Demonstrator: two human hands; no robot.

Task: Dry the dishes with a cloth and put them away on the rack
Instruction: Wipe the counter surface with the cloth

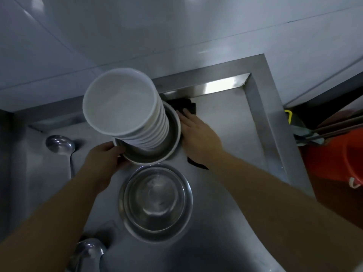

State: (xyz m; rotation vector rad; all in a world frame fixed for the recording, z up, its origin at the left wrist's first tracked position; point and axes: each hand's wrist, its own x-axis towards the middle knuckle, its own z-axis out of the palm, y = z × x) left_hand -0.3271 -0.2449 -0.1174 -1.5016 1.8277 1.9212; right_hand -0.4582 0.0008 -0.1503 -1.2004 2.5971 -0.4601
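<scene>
A tall stack of white bowls [125, 110] sits in a metal bowl [170, 138] on the steel counter [225, 122]. The left hand [102, 156] grips its rim to steady it. The right hand [198, 130] lies flat, fingers straight, on the black cloth [188, 105] (probably to pick it up).

Bowl stack [125, 107]: we see white bowls nested tall inside a steel basin [170, 138].
Left hand [104, 156]: grips basin's near-left rim.
Right hand [196, 132]: flat on dark cloth [186, 107], right of basin.
Steel bowls [155, 201]: just nearer than basin.
</scene>
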